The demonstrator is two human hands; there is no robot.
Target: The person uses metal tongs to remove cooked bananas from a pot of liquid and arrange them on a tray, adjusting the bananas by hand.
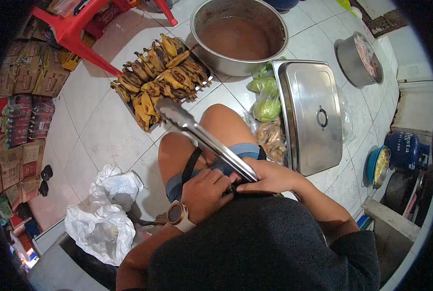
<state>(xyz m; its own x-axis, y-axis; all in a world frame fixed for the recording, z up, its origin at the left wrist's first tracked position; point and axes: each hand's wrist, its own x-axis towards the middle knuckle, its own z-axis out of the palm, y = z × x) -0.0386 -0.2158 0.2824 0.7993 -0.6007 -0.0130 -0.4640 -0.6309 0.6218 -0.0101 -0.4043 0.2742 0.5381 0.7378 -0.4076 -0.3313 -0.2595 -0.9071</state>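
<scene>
Metal tongs (215,145) slant up and left over my thighs, their scalloped tips close to the tray of bananas. My right hand (270,177) is closed around the handle end of the tongs. Beside it, at my waist, my left hand (203,193) wears a watch and has curled fingers; whatever is in them is hidden, near a bit of black material. Ahead on the floor, a metal tray (208,73) holds many dark-skinned bananas in bunches (170,80). Some peels are split, showing yellow.
A large pot of brown liquid (241,36) stands behind the tray. To the right are a lidded steel pan (313,116), bags of green produce (266,99) and another pot (357,58). At left are a red stool (88,29), cartons (32,72) and a white sack (102,218).
</scene>
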